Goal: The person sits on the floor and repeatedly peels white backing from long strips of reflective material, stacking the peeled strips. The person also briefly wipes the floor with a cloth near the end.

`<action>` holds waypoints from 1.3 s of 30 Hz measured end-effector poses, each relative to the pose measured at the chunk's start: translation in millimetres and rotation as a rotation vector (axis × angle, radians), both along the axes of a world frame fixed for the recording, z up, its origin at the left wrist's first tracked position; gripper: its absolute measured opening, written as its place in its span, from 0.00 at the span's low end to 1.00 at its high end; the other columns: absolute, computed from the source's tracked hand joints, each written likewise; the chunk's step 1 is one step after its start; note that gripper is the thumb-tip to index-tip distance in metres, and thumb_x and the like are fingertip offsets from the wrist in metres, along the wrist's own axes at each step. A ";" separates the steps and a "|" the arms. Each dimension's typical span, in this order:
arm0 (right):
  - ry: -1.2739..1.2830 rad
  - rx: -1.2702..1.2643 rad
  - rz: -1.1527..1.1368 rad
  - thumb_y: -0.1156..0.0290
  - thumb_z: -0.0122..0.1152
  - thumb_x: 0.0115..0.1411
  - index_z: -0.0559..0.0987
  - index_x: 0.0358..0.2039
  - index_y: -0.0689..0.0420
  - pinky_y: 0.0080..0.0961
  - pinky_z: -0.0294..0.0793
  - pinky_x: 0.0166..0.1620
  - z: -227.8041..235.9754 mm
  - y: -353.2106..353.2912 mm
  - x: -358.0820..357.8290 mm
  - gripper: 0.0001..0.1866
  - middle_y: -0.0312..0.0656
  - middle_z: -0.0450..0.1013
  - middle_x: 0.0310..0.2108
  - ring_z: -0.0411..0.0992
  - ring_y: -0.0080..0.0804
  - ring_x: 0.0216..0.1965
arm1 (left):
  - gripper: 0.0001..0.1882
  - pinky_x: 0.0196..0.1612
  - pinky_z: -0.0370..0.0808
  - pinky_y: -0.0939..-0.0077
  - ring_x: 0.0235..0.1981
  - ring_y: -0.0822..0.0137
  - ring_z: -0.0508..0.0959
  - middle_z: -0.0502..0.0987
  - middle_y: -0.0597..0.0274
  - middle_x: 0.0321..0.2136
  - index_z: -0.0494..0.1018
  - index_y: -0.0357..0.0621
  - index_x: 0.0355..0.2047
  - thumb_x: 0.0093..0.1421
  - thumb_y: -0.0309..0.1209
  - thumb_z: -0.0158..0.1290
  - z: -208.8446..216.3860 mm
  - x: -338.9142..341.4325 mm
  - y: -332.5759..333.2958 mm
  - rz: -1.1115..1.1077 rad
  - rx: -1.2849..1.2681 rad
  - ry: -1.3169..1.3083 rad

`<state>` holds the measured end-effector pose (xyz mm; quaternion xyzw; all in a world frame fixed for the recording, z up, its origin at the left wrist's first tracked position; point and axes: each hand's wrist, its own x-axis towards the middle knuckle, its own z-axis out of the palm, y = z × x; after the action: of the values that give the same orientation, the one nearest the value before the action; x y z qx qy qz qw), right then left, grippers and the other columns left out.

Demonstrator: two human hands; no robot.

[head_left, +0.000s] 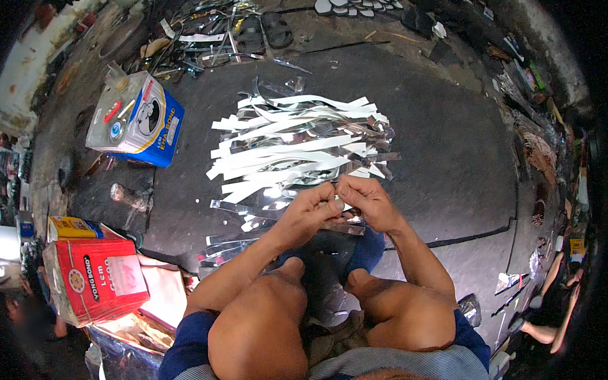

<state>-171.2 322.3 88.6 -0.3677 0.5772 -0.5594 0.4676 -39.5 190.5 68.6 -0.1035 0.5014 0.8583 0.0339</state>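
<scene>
A person squats on a dark mat [450, 151] spread on the floor, seen from above, bare knees at the bottom of the view. Both hands meet just in front of the knees. The left hand [308, 213] and the right hand [368, 202] are closed in pinches, fingertips almost touching, and together they grip one narrow strip [336, 203] of shiny silver material with white backing. Only a short piece of it shows between the fingers.

Just beyond the hands, near the middle of the mat, lies a loose pile of strips [302, 146], silver and white, fanned crosswise. More reflective offcuts lie under the wrists. Toward the mat's left edge stands a blue and white tin can [137, 119] with a small glass bottle [127, 195] near it. A red tin [99, 277] and a yellow one [71, 228] sit at the lower left. Metal scraps and sandals litter the far edge.

The work seems to be in mid-step: one strip being peeled or separated at its end. The next move probably calls for a fine, steady fingertip pull, keeping the thin strip from tearing or creasing.
</scene>
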 end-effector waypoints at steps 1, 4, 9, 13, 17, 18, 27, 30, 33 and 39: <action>0.029 -0.057 0.008 0.58 0.48 0.66 0.72 0.28 0.57 0.15 0.60 0.25 -5.8 -1.7 -0.6 0.16 0.29 0.65 0.23 0.60 0.13 0.24 | 0.10 0.39 0.75 0.81 0.37 0.75 0.76 0.74 0.63 0.34 0.68 0.38 0.35 0.64 0.34 0.50 1.6 0.9 -1.0 0.006 0.053 -0.035; -0.083 -0.017 -0.003 0.58 0.48 0.66 0.72 0.28 0.56 0.14 0.60 0.24 -13.8 -2.3 -1.3 0.15 0.29 0.66 0.23 0.61 0.14 0.25 | 0.10 0.40 0.76 0.80 0.38 0.73 0.77 0.75 0.62 0.35 0.69 0.38 0.36 0.63 0.34 0.51 2.3 2.7 -7.9 -0.018 0.083 -0.073; -0.304 -0.063 -0.372 0.63 0.49 0.65 0.73 0.30 0.57 0.18 0.68 0.28 -23.6 4.7 -15.7 0.12 0.35 0.71 0.28 0.68 0.21 0.27 | 0.12 0.39 0.77 0.79 0.36 0.71 0.78 0.76 0.59 0.38 0.72 0.35 0.43 0.60 0.28 0.51 -11.6 7.6 -39.4 0.126 0.069 -0.083; -0.747 -0.453 -0.858 0.65 0.47 0.64 0.74 0.36 0.59 0.39 0.71 0.49 -39.0 64.7 -94.0 0.11 0.45 0.73 0.40 0.71 0.37 0.43 | 0.07 0.58 0.65 0.55 0.50 0.51 0.72 0.74 0.45 0.44 0.70 0.31 0.32 0.54 0.23 0.46 -2.3 39.8 -116.7 0.836 0.442 0.144; -0.889 -0.559 -1.300 0.66 0.41 0.64 0.73 0.33 0.61 0.51 0.68 0.54 -90.4 181.5 -180.4 0.13 0.45 0.73 0.41 0.70 0.44 0.48 | 0.12 0.53 0.72 0.63 0.43 0.55 0.75 0.74 0.45 0.40 0.69 0.27 0.35 0.51 0.23 0.47 -54.7 127.4 -241.8 1.110 0.419 0.318; -0.780 -0.503 -1.442 0.66 0.40 0.64 0.72 0.31 0.61 0.51 0.68 0.53 -102.2 210.7 -196.4 0.14 0.45 0.74 0.40 0.70 0.44 0.47 | 0.13 0.51 0.73 0.64 0.42 0.55 0.75 0.75 0.45 0.40 0.69 0.26 0.36 0.51 0.23 0.46 -64.8 158.9 -273.4 1.266 0.279 0.281; 0.357 0.358 -1.170 0.63 0.57 0.56 0.75 0.34 0.55 0.31 0.68 0.28 -121.4 201.4 -130.8 0.10 0.38 0.71 0.24 0.68 0.33 0.24 | 0.06 0.26 0.69 0.76 0.21 0.71 0.70 0.71 0.63 0.21 0.68 0.45 0.24 0.56 0.31 0.48 -75.6 120.1 -211.0 1.338 -0.256 -0.270; 0.483 0.595 -0.477 0.59 0.75 0.40 0.75 0.36 0.55 0.33 0.74 0.37 -121.4 96.7 -32.0 0.25 0.43 0.75 0.33 0.74 0.33 0.33 | 0.15 0.27 0.71 0.68 0.19 0.64 0.72 0.73 0.61 0.20 0.69 0.41 0.29 0.50 0.34 0.63 -109.0 56.3 -124.4 0.821 -0.961 -0.540; 0.890 0.657 0.068 0.63 0.73 0.42 0.75 0.41 0.53 0.42 0.74 0.40 -154.9 75.0 25.9 0.25 0.44 0.67 0.43 0.74 0.48 0.38 | 0.24 0.29 0.72 0.64 0.21 0.59 0.74 0.71 0.55 0.16 0.67 0.43 0.36 0.45 0.41 0.64 -119.2 14.6 -28.7 0.322 -0.968 -0.403; 0.924 0.536 -0.017 0.67 0.59 0.54 0.73 0.40 0.52 0.47 0.73 0.37 -194.0 103.3 16.1 0.12 0.47 0.65 0.41 0.73 0.54 0.35 | 0.14 0.36 0.72 0.59 0.32 0.48 0.76 0.75 0.51 0.29 0.73 0.43 0.29 0.47 0.38 0.61 -135.5 12.2 22.8 -0.045 -1.057 -0.212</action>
<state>-155.1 425.6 -105.4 -0.4387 0.8486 -0.1759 0.2375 -27.2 213.2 -66.9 -0.1814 0.8609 0.4731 0.0460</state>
